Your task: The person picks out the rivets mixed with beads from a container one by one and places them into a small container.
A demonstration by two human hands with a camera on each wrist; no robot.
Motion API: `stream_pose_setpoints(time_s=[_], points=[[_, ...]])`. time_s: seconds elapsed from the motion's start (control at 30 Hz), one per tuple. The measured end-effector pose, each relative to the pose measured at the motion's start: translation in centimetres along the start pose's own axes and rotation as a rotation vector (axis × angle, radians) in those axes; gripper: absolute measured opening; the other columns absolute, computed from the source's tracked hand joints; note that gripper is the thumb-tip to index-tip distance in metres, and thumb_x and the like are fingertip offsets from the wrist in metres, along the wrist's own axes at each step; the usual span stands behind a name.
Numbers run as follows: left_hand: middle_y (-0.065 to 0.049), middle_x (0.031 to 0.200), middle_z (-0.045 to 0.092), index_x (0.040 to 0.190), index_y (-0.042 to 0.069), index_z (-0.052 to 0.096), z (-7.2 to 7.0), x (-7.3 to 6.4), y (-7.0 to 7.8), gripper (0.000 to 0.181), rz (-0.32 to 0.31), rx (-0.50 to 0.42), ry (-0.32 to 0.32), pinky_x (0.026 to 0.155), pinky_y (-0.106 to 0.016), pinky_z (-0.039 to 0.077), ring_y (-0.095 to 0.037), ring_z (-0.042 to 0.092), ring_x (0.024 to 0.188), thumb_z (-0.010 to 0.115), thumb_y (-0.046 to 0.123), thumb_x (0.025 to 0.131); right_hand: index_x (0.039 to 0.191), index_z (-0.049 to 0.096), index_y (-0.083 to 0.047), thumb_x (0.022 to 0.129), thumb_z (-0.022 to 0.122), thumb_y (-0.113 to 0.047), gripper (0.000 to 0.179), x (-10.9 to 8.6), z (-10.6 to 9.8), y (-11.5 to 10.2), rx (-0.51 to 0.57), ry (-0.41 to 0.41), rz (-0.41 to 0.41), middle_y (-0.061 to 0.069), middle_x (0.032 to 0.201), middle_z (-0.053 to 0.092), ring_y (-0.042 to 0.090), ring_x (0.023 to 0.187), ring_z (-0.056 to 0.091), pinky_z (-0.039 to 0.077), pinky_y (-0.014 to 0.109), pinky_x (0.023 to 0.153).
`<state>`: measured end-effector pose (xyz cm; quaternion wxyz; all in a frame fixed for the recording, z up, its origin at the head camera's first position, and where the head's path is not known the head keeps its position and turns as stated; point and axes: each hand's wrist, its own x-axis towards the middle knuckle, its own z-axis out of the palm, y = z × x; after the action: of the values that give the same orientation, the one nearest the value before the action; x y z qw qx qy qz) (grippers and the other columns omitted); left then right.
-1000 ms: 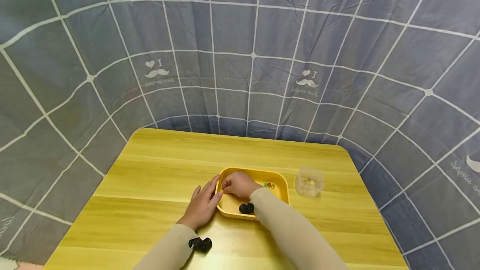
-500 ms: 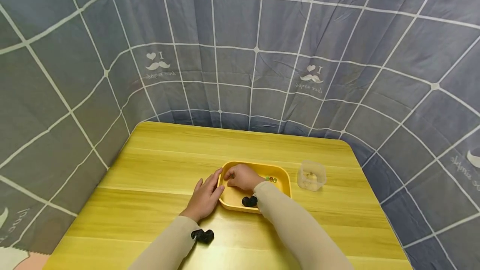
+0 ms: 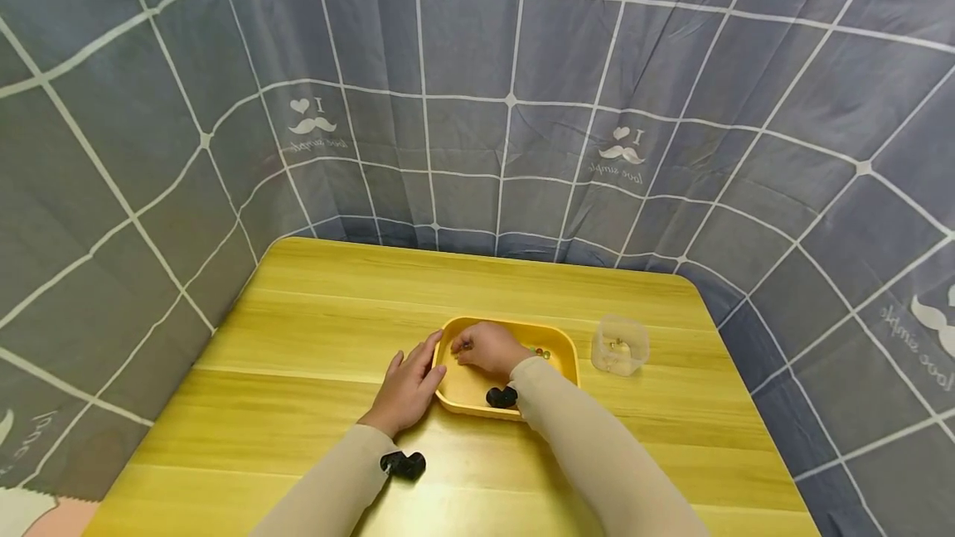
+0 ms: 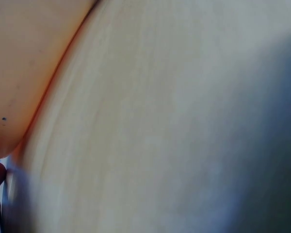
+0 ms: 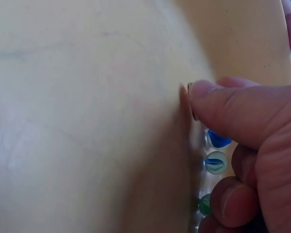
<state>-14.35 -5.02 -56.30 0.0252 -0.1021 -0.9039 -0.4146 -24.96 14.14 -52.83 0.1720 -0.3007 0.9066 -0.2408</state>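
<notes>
A yellow tray [image 3: 466, 388] stands on the table. My left hand [image 3: 403, 392] rests against its left end, fingers extended along the rim. Inside the tray my right hand [image 3: 491, 346] pinches a small thin thing with a dark, gold-toned edge [image 5: 194, 116] between thumb and forefinger, close to the tray wall; its kind cannot be told. Beside those fingers, the right wrist view shows a blue marble [image 5: 218, 140], a clear marble with a blue swirl [image 5: 216, 163] and a green marble [image 5: 204, 205] along the wall. The hand's other fingers are curled in.
A clear plastic box [image 3: 621, 346] with a few small gold-coloured bits inside stands right of the tray. The yellow wood-grain table [image 3: 358, 297] reaches back to a grey curtain [image 3: 462, 139] with white grid lines.
The right hand has shifted slightly from the tray's left end towards its far wall, now covering part of the marbles. The left hand keeps its place at the rim. The head view has tilted a little.
</notes>
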Motion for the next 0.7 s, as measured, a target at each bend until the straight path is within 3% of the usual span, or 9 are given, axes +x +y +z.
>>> stream_pose_setpoints(time_s=[0.27,0.7], points=[[-0.006,0.167,0.044,0.169,0.025,0.028,-0.24,0.15,-0.08,0.059,-0.038,0.010,-0.041,0.130,-0.065,0.010,-0.032,0.039,0.157,0.048,0.034,0.113,0.108,0.085,-0.020,0.096,0.078,-0.023,0.014,0.22,0.19,-0.22,-0.066,-0.027,-0.006,-0.010,0.106,0.081,0.010,0.101,0.072,0.057,0.029,0.095],[-0.006,0.166,0.046,0.169,0.028,0.028,-0.12,0.15,-0.19,0.059,-0.041,0.013,-0.039,0.131,-0.064,0.010,-0.032,0.040,0.156,0.048,0.034,0.113,0.097,0.085,-0.022,0.096,0.078,-0.024,0.007,0.46,0.61,-0.05,-0.091,-0.014,-0.010,-0.014,0.094,0.080,0.002,0.081,0.064,0.055,0.022,0.082]])
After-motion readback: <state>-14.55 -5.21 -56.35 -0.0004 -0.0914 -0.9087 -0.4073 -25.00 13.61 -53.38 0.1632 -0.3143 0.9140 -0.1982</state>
